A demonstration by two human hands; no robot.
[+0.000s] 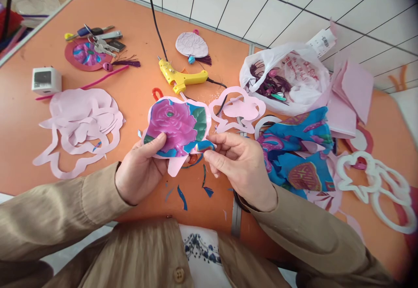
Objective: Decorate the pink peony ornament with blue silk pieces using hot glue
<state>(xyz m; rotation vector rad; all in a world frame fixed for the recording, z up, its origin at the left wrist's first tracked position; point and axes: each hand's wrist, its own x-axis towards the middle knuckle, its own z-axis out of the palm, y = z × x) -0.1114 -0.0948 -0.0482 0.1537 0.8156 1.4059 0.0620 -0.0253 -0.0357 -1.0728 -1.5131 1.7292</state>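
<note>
Patch (173, 125) held crosswise, tab (176, 166) bodyward.

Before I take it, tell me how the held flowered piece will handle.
The flowered piece is probably light, its edges looking thin. It may bend rather than stay stiff, as one corner curls at the right hand.

Left hand (142, 168): fingers mostly hidden behind the flower-print piece (174, 125), can't see how they sit. Black cord (153, 14) runs out the top edge, far end unseen. Red item (15, 20) cut off at left. Plastic bag (315, 90): red print too creased to read; tag (321, 42) text too small.
</note>
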